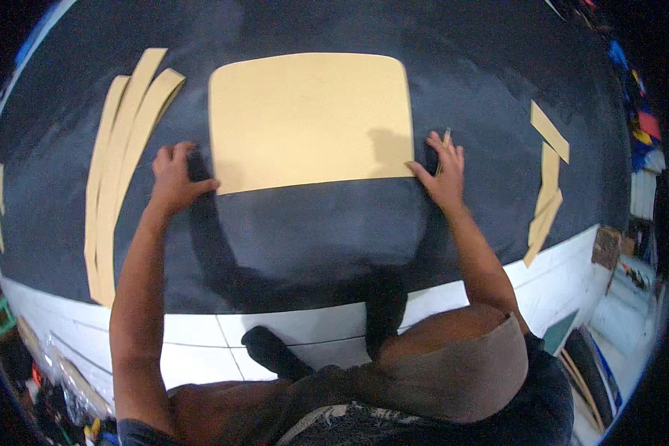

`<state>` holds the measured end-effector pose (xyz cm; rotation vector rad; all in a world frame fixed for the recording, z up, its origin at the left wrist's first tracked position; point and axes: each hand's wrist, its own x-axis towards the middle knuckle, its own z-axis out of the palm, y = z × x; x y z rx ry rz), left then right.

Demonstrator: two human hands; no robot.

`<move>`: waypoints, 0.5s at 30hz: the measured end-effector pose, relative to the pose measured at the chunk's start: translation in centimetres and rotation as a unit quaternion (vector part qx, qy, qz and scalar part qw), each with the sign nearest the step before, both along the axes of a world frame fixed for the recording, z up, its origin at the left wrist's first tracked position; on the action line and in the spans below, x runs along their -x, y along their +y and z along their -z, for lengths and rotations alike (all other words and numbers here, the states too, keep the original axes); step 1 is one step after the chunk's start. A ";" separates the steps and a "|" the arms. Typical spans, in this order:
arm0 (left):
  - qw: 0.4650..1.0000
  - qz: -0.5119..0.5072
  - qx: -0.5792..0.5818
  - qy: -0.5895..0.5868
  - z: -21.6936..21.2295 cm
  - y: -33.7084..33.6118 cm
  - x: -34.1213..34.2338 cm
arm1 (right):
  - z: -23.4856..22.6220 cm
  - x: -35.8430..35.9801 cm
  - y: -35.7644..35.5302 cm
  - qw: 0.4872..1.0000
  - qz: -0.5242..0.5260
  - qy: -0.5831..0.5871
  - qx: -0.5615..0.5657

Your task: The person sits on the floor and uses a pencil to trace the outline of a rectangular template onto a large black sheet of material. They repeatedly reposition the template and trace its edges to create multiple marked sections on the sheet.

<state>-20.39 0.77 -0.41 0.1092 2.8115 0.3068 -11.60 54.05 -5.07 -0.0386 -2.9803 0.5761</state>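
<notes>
Two flat hands, left hand (172,178) and right hand (444,172), grip nothing, only pinning tan sheet (310,119) corners; uneven pressure could skew it on the dark bench (312,223).

A workshop — black cutting table (312,230), tan offcut strips (119,163)

Right hand (443,172) covers most of a thin stick (446,138), can't tell what it is. Clutter (641,126) along the right edge is too small to identify, same at lower left.
</notes>
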 end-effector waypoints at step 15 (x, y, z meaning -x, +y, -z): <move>0.999 -0.025 -0.028 -0.014 -0.1 -0.2 -0.1 | 0.2 0.0 -0.2 0.999 -0.020 0.034 0.007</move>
